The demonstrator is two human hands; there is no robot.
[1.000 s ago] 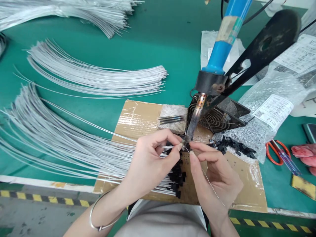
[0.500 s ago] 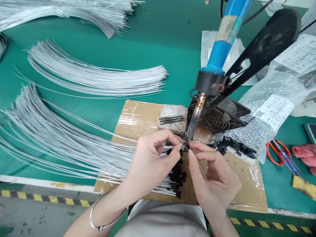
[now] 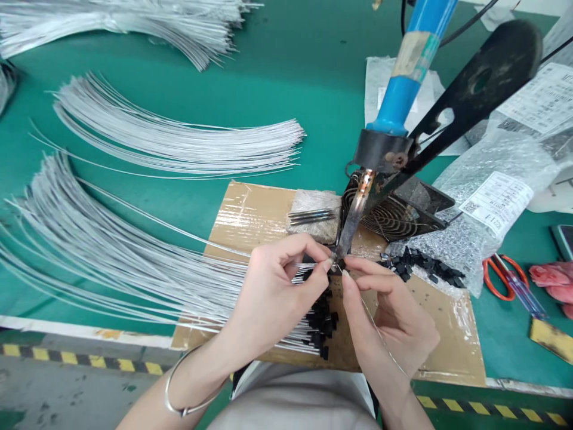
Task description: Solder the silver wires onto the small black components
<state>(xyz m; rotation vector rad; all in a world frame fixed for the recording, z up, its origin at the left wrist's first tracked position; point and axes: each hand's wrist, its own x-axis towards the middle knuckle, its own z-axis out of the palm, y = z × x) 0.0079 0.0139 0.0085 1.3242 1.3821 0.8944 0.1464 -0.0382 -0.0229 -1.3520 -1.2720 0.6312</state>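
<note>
My left hand is closed in a pinch, its thumb and forefinger on the end of a white wire right at the soldering iron's tip. What lies between those fingertips is mostly hidden. A thin strand of solder wire runs across the palm of my right hand, which pinches it close to its end. That end meets the tip of the blue-handled soldering iron, held tip down in a black metal stand. Beneath my left hand lie many white wires with black connectors on their ends.
Loose black connectors lie beside a bubble-wrap bag on the right. A black fan and a pad with metal rods sit behind the iron. Orange-handled scissors are farther right. Another wire bundle lies back left.
Both hands stay almost in place at the iron's tip, still pinching. The view has shifted only very slightly.
</note>
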